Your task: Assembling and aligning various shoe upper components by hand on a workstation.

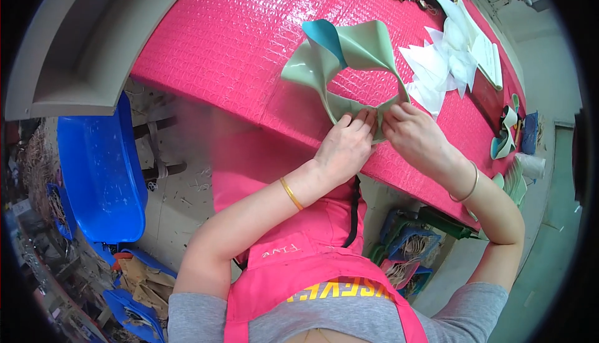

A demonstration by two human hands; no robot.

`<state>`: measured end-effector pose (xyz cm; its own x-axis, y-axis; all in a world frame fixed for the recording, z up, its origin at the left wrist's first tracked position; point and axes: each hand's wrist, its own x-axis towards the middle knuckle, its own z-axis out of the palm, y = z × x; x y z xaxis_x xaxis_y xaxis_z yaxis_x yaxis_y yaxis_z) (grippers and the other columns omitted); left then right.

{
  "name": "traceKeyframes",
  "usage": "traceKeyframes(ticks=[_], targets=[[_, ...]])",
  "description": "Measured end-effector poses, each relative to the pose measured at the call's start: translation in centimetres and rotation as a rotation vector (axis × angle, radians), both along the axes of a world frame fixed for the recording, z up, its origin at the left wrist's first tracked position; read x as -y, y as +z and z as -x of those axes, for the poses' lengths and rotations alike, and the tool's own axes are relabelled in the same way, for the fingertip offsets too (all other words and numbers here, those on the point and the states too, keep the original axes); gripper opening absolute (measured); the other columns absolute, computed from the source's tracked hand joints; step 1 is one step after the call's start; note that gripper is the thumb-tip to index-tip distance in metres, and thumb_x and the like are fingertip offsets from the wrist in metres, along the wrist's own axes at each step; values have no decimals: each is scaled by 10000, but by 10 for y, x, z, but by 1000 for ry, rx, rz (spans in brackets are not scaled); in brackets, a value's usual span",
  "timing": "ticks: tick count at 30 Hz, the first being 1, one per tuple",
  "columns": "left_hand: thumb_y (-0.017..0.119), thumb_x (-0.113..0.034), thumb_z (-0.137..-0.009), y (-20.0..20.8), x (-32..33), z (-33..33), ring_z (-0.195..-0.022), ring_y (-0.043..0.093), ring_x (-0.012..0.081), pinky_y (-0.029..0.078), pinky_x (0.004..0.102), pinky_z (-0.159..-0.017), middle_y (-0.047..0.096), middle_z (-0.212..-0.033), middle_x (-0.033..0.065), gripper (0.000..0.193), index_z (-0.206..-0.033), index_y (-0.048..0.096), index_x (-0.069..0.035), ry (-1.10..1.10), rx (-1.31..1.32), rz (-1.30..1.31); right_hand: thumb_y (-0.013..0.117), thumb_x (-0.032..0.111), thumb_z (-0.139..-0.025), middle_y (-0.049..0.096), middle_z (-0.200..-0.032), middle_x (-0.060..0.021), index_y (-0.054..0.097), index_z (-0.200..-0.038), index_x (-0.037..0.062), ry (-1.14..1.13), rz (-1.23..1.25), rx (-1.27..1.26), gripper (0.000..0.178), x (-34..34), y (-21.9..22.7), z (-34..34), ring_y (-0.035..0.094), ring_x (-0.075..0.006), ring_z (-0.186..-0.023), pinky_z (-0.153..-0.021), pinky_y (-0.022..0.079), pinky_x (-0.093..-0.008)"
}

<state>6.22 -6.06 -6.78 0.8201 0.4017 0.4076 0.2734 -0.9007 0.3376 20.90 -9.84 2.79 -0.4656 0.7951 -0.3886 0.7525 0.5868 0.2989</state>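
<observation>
- Two hands of yours meet at the near edge of the pink textured table cover [237, 43].
- Left of you, a blue plastic tub [100, 168] sits on the floor.
- Your left hand [345, 145] pinches the pale green sheet [349, 56] with bent fingers.
- Your right hand [415, 136] grips that sheet's lower edge; its upper part curls upward, showing a blue underside.
- Farther right lie white cut pieces [440, 68].
</observation>
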Motion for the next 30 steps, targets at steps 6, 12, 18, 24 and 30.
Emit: traceKeyframes(ticks=[6, 12, 18, 24, 30], targets=[[657, -266, -691, 34, -10, -27, -608, 562, 170, 406, 352, -671, 605, -705, 61, 240, -754, 628, -36, 173, -132, 366, 563, 99, -621, 566, -745, -48, 587, -657, 54, 27, -100, -243, 62, -21, 23, -4, 517, -187, -822, -748, 426, -291], [590, -91, -810, 78, -46, 12, -892, 553, 138, 430, 280, -787, 577, -952, 36, 243, -1042, 548, -33, -44, 1294, 1791, 586, 38, -773, 566, -1084, -128, 560, -1022, 23, -288, -852, -1190, 251, -54, 32, 12, 540, -282, -986, -849, 412, -345], [599, -123, -808, 59, -38, 48, -1036, 491, 138, 403, 305, -874, 516, -1123, 19, 401, -1176, 444, -88, -63, 1389, 2032, 490, 177, -859, 591, -813, -175, 583, -834, -11, -535, -555, -1318, 211, -95, -10, 47, 567, -309, -800, -686, 423, -381], [569, -195, -834, 52, -39, 66, -1080, 462, 173, 347, 346, -944, 509, -1144, 45, 426, -1209, 418, -59, -62, 1423, 2176, 503, 119, -839, 443, -497, -113, 527, -611, 5, -424, -306, -1468, 256, -99, -13, 69, 449, -203, -405, -410, 333, -331], [524, -254, -865, 28, -1, 111, -1119, 439, 196, 314, 367, -989, 488, -1189, 86, 472, -1247, 380, -18, 101, 1243, 2248, 569, 124, -771, 497, -574, -124, 537, -642, 44, -104, -31, -1161, 156, -65, -39, 56, 506, -295, -530, -490, 398, -377]])
